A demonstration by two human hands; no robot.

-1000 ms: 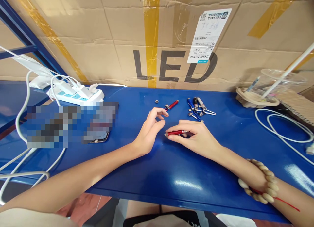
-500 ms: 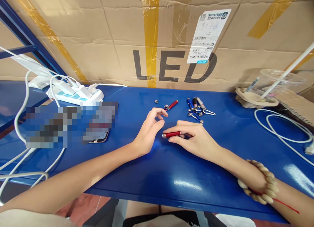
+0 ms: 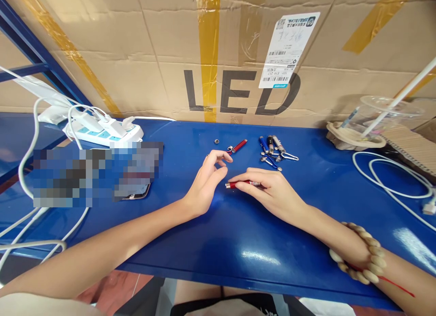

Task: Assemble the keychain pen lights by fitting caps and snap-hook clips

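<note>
My right hand (image 3: 272,191) is closed on a small red penlight (image 3: 233,185), thumb and fingertips along its barrel. Its silver end points left, and the other end runs back under my palm. My left hand (image 3: 207,184) rests on the blue table (image 3: 218,243) with fingers loosely curved and apart, holding nothing. Just beyond its fingertips lie a second red barrel (image 3: 240,146) and a small clip (image 3: 230,149). A little silver ring-like cap (image 3: 216,142) sits farther back. Behind my right hand is a group of blue, black and silver penlights (image 3: 270,144) with clips and small round pieces.
A white power strip (image 3: 126,136) with plugs and cables stands at the left, near a phone (image 3: 138,193) partly blurred out. At the right are a clear plastic cup (image 3: 381,116) in a cardboard holder, a spiral notebook (image 3: 412,145) and a coiled white cable (image 3: 391,195). A large carton (image 3: 153,47) walls the back.
The red penlight has slid or turned slightly in my right hand, and my thumb now lies over its barrel. My left hand stays where it was.
</note>
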